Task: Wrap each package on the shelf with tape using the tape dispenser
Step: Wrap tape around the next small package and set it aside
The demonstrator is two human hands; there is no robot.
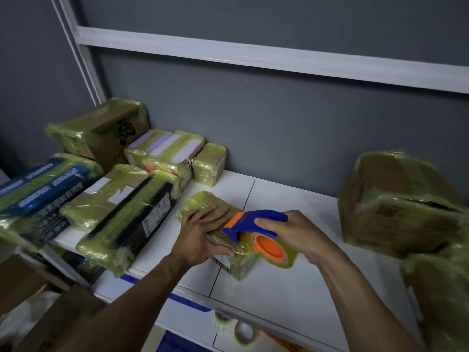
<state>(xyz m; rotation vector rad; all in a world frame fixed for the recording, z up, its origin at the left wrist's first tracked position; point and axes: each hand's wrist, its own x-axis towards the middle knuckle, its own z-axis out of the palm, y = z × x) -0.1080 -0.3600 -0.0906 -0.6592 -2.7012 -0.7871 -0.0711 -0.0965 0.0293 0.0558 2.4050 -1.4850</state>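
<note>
A small cardboard package [203, 203] covered in yellowish tape lies on the white shelf [291, 262] in the middle. My left hand [200, 235] presses flat on top of it, fingers spread, thumb along its near side. My right hand [291, 235] grips the blue and orange tape dispenser [258, 229] with its roll of yellowish tape. The dispenser's front edge rests against the package's right end, beside my left fingers.
Several taped packages are piled at the shelf's left, among them a blue printed one [43, 191] and a black one [132, 219]. Large taped boxes [396, 204] stand at the right. Spare tape rolls [243, 331] lie on a lower level. A grey wall is behind.
</note>
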